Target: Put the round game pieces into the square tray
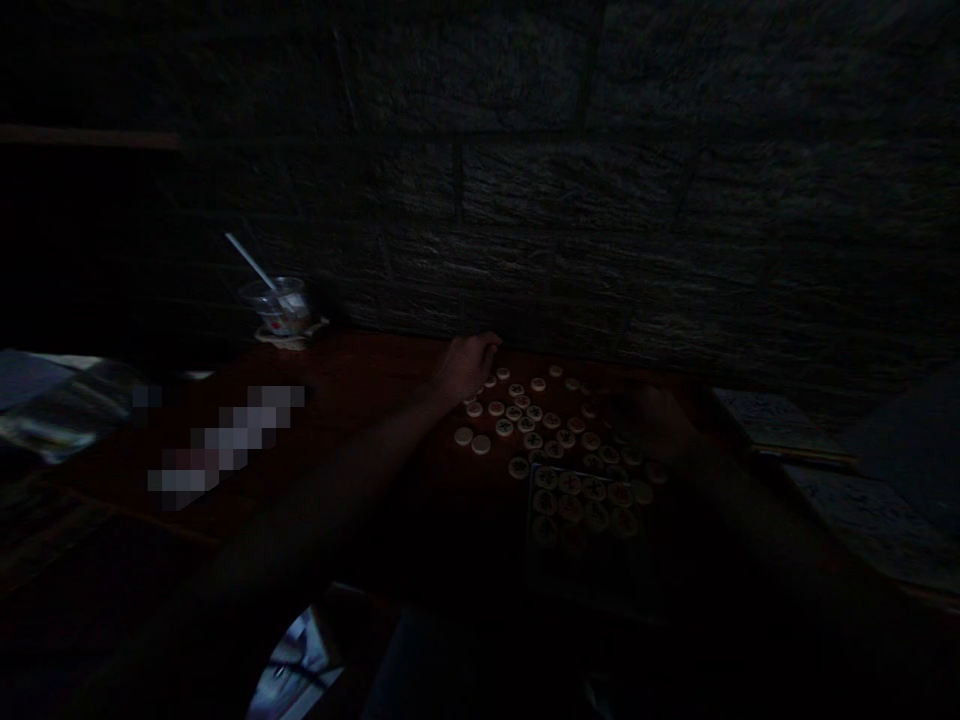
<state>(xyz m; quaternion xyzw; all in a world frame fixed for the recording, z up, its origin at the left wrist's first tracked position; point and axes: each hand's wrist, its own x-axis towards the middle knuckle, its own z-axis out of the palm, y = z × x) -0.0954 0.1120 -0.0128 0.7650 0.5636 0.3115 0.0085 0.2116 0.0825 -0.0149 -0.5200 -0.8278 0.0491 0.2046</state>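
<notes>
Between the left hand [467,366] and the right hand [651,416], many round pieces [533,412] still lie loose on the counter [379,375]; closer in than both, about a dozen sit rowed in a tray [581,580]. Left fingers curl, right ones vanish in gloom; whether either pinches anything, I can't tell.

I saw a lane of tabletop [367,370] between the plastic cup [281,312] and the left hand [466,367] — the stone wall [525,250] shut off its far end, the left forearm [367,465] its near side. Scattered round pieces [533,412] cluttered the gap towards the right hand [651,415] — the piece-filled tray [592,583] obstructed the near approach.
</notes>
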